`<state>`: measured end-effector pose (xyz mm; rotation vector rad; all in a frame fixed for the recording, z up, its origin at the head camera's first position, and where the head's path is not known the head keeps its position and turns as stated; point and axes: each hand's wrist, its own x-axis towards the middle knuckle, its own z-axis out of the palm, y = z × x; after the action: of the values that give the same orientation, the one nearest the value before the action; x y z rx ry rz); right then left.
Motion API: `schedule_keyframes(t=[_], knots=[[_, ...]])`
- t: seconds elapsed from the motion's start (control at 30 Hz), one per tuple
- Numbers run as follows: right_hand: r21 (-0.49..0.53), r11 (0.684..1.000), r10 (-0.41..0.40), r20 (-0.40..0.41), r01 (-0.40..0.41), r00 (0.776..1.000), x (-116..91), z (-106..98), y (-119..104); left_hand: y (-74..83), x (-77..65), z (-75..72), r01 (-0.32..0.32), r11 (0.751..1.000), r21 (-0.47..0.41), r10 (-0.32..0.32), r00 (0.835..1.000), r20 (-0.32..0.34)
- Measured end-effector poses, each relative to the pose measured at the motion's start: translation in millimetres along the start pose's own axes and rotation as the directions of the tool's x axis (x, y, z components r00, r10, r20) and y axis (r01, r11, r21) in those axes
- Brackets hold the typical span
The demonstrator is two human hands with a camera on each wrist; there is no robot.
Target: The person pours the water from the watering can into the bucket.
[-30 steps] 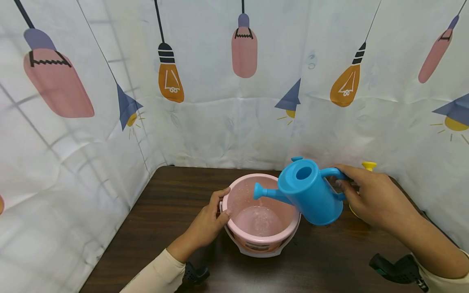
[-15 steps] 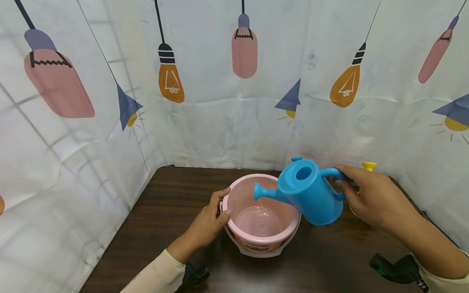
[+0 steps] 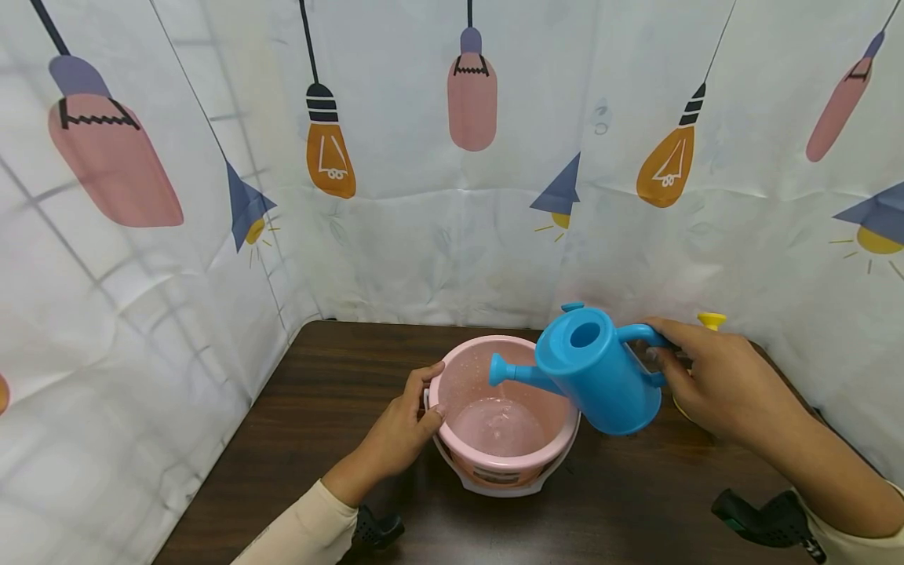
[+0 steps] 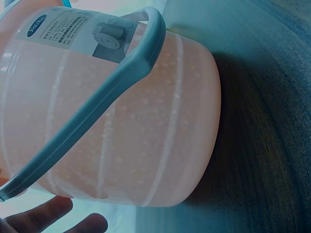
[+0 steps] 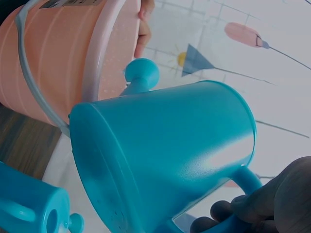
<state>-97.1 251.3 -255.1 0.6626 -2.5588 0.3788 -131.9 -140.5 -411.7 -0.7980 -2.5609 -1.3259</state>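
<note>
A pink bucket (image 3: 504, 463) with a pale handle (image 4: 97, 107) stands upright on the table, with rippling water (image 3: 497, 428) at its bottom. My left hand (image 3: 399, 431) grips its left rim, thumb at the inner edge. My right hand (image 3: 713, 377) grips the handle of a blue watering can (image 3: 600, 377), held tilted at the bucket's right side. The can's spout (image 3: 523, 375) reaches over the bucket's opening. In the right wrist view that spout (image 5: 141, 75) points toward the bucket's inside. How much water the can holds is hidden.
A second blue watering can (image 5: 34, 204) stands beyond the held one, mostly hidden in the head view. A yellow spout (image 3: 711, 319) shows behind my right hand. The dark wooden table (image 3: 282, 439) meets a white printed curtain (image 3: 424, 251) at the back and left.
Both hands, the bucket and the watering can stay in place. The ripples and splashes on the water in the bucket change shape.
</note>
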Motion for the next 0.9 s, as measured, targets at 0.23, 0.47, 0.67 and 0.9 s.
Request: schedule_keyframes(t=[0.23,0.47,0.67,0.9], knots=[[-0.006,1.0,0.013,0.008,-0.012,1.0,1.2,0.4,-0.4,-0.4,-0.1,0.3,-0.013,1.0,0.007,0.013,1.0,-0.01],[-0.001,1.0,0.011,0.01,-0.011,1.0,0.5,1.0,0.0,-0.7,-0.3,0.2,-0.009,1.0,0.003,0.009,1.0,-0.003],[-0.003,1.0,0.001,0.001,-0.001,1.0,0.4,1.1,0.5,-0.6,-0.4,0.4,-0.01,1.0,0.01,0.01,1.0,-0.01],[-0.004,1.0,0.01,0.001,-0.01,1.0,0.8,0.9,-0.2,-0.7,-0.4,0.4,-0.018,1.0,0.018,0.018,1.0,-0.016]])
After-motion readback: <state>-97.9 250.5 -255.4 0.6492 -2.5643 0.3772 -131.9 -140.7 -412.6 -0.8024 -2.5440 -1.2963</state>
